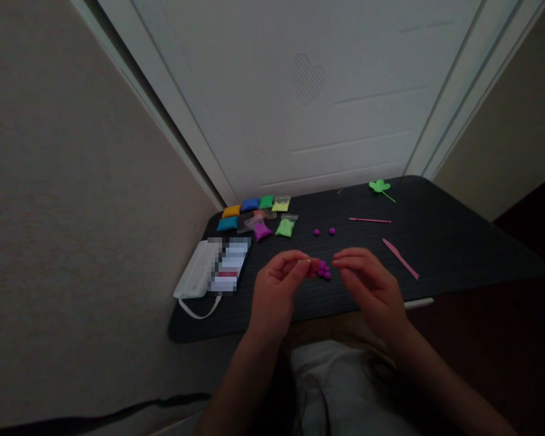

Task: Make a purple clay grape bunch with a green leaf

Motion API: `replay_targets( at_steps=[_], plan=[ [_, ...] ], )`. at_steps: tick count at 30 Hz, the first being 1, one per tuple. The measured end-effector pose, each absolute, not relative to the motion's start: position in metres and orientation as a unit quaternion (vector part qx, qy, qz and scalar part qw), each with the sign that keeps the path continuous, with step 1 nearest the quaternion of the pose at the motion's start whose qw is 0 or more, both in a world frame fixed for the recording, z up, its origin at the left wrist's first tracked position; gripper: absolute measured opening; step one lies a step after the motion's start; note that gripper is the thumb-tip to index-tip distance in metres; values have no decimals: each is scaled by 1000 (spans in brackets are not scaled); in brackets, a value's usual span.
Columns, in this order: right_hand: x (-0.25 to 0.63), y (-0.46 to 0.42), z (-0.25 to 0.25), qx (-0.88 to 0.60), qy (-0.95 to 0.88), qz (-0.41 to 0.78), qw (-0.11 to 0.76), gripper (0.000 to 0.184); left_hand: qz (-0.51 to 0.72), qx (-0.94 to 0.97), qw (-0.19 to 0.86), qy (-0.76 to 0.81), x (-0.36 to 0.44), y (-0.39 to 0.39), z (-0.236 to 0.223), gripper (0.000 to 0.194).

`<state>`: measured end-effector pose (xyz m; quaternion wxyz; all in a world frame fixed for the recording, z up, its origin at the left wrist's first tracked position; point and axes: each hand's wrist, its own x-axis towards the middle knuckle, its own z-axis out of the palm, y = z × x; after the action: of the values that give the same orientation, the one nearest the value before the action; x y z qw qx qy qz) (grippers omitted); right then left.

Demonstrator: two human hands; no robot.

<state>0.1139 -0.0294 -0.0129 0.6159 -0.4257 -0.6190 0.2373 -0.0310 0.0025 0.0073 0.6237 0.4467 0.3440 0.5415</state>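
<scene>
My left hand (pixel 279 284) hovers over the near edge of the dark table (pixel 436 242), fingers pinched on a thin green piece next to a cluster of small purple clay balls (pixel 324 270). My right hand (pixel 367 284) is just right of the cluster, fingers curled toward it; whether it touches the balls is unclear. Two more purple balls (pixel 324 231) lie on the table beyond the hands.
Several coloured clay packets (pixel 258 217) lie at the back left. A white box with a strap (pixel 197 275) sits at the left edge. A pink stick (pixel 370 220), a pink modelling knife (pixel 400 258) and a green clay leaf shape (pixel 380 187) lie at right. A white door stands behind.
</scene>
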Motion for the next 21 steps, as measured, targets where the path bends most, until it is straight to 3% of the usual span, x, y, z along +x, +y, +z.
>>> replay_targets(
  at_steps=[10,16,21],
  plan=[
    [135,0,-50,-517,-560,239,602,15,570,377,645,341,-42,41,-25,26],
    [141,11,-77,-570,-575,271,520,20,576,320,653,374,-47,64,-66,17],
    [126,12,-78,-603,-677,156,392,36,588,287,670,350,-51,66,-73,11]
  ],
)
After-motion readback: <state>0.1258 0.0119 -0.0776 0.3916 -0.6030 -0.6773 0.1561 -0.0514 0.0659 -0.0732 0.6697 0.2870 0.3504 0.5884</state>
